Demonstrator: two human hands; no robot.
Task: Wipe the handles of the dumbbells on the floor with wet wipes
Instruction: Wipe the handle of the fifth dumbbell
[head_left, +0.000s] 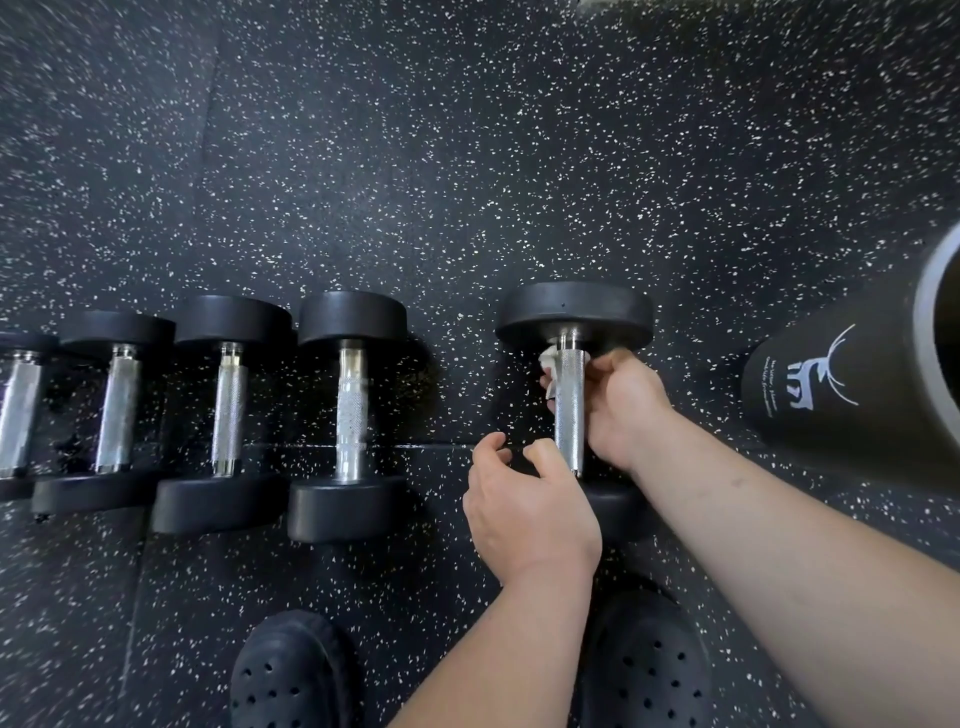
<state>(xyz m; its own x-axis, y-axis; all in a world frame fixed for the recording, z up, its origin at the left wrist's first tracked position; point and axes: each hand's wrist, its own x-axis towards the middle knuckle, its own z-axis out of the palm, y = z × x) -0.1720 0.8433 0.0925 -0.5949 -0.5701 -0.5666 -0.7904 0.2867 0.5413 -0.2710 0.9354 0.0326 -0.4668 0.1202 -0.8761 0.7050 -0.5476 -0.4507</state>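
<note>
Several black dumbbells with knurled steel handles lie in a row on the speckled floor. The rightmost dumbbell (574, 312) lies apart from the others. My right hand (621, 405) wraps around its handle (570, 405) from the right, pressing a white wet wipe (551, 371) against the handle's upper part; most of the wipe is hidden behind the steel. My left hand (524, 512) hovers at the handle's lower end with curled, parted fingers, holding nothing, and hides the near weight. To the left lies the neighbouring dumbbell (352, 405).
More dumbbells (228, 405) line up toward the left edge. A large black cylinder with a white deer logo (831, 384) lies at the right. My two black perforated clogs (293, 675) stand at the bottom. Speckled rubber floor (467, 156) stretches beyond.
</note>
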